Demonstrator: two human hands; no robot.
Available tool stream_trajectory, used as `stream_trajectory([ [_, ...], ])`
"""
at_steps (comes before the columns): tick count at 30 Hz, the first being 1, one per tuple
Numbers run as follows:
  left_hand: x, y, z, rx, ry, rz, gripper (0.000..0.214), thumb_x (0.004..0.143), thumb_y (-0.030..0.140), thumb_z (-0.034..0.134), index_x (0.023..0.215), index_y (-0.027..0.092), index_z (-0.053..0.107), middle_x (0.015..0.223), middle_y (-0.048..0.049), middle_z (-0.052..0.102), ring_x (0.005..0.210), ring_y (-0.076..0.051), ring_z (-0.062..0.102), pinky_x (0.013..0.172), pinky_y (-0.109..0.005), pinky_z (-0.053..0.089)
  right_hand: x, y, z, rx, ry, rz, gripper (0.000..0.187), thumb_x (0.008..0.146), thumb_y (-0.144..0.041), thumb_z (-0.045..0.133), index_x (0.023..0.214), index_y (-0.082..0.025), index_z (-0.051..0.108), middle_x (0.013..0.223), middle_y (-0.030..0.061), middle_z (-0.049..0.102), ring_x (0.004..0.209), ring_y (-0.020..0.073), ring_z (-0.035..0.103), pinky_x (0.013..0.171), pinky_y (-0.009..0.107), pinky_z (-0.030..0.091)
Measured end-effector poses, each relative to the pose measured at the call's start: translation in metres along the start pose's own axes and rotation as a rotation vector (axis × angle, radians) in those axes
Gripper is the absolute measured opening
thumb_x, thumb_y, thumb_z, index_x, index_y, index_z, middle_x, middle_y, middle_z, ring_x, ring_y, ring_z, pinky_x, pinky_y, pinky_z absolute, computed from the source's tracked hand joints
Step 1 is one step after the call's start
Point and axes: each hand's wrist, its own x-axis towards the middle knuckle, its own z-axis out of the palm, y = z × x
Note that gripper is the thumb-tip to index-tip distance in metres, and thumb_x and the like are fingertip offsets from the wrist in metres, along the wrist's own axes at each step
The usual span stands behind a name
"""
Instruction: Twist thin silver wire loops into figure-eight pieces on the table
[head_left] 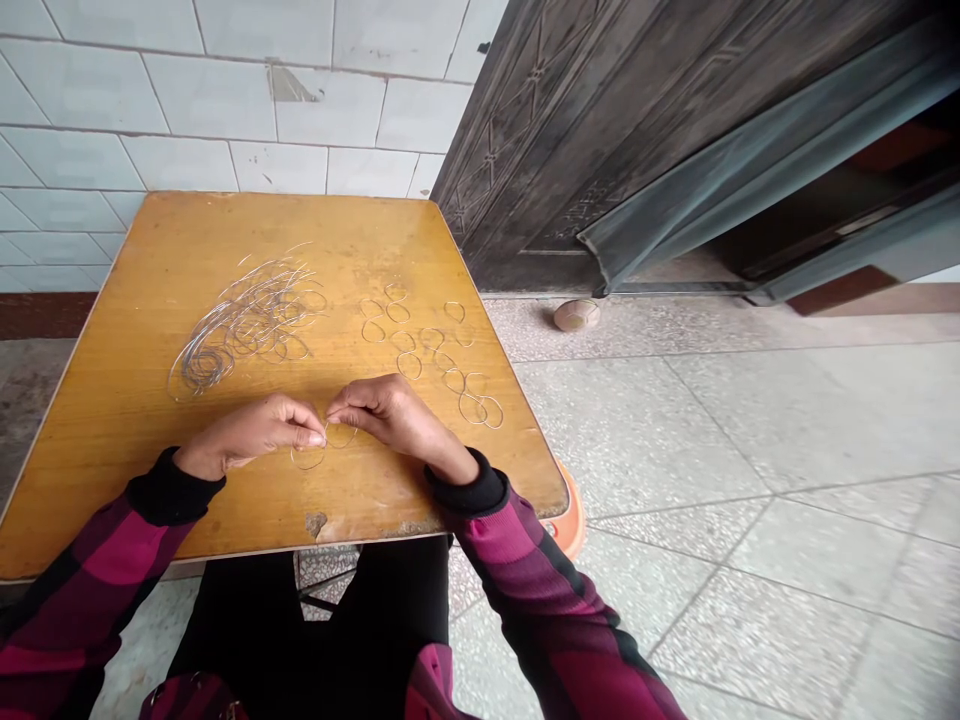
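My left hand (255, 432) and my right hand (386, 410) meet near the front of a worn wooden table (150, 260). Both pinch a thin wire piece (319, 450) bent into two loops, which rests on the tabletop between them. A tangled pile of wire rings (244, 320) lies behind my left hand. Several finished looped wire pieces (435, 350) are spread out behind and to the right of my right hand.
The table stands against a white tiled wall (225, 90). A dark wooden door (600, 130) is at the right. An orange basin (571, 520) pokes out under the table's right corner, and a small round bowl (576, 314) sits on the terrazzo floor.
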Motion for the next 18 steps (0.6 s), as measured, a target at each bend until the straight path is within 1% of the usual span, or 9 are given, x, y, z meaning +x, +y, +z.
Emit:
stream_trajectory([
  [5,-0.0005,-0.0003,0.0007,-0.101,-0.015,-0.04,0.015,0.074,0.028,0.061,0.073,0.015,0.069,0.068,-0.0022,0.065,0.065,-0.013,0.054,0.065,-0.027,0.041,0.0,-0.0008,0.0003,-0.033,-0.023,0.005,0.017,0.093,-0.021,0.055,0.088,-0.014,0.07,0.082,0.0036,0.073,0.075,0.0099,0.067,0.07,0.02,0.048],
  [7,-0.0001,-0.0008,0.001,-0.121,-0.018,-0.057,0.014,0.073,0.027,0.062,0.073,0.015,0.069,0.067,-0.002,0.064,0.064,-0.013,0.053,0.064,-0.027,0.04,-0.0002,-0.0002,0.0002,-0.037,-0.03,-0.018,0.018,0.093,-0.021,0.055,0.088,-0.014,0.07,0.081,0.0036,0.072,0.075,0.01,0.067,0.069,0.02,0.048],
  [12,0.0009,-0.0011,0.0031,-0.158,-0.03,-0.123,0.023,0.073,0.037,0.066,0.066,0.015,0.068,0.062,-0.0001,0.059,0.061,-0.012,0.048,0.063,-0.027,0.036,-0.0006,0.0022,0.0014,-0.021,-0.014,-0.105,0.02,0.093,-0.024,0.055,0.086,-0.014,0.07,0.078,0.0045,0.071,0.072,0.0103,0.066,0.068,0.02,0.048],
  [15,0.0017,-0.001,0.0064,-0.201,0.013,-0.134,0.021,0.07,0.035,0.067,0.062,0.016,0.067,0.06,0.0001,0.058,0.06,-0.012,0.046,0.063,-0.028,0.034,-0.0007,0.0029,0.0023,-0.011,-0.018,-0.108,0.02,0.094,-0.024,0.054,0.087,-0.014,0.07,0.079,0.0045,0.072,0.073,0.0104,0.066,0.069,0.021,0.048],
  [18,0.0034,-0.0028,0.0087,-0.312,0.109,-0.101,0.015,0.065,0.03,0.067,0.059,0.017,0.068,0.057,0.0002,0.056,0.058,-0.012,0.045,0.061,-0.028,0.033,-0.0009,0.0037,0.0009,-0.01,0.021,-0.076,0.019,0.092,-0.029,0.057,0.094,-0.015,0.071,0.085,0.0049,0.072,0.078,0.0119,0.067,0.074,0.023,0.051],
])
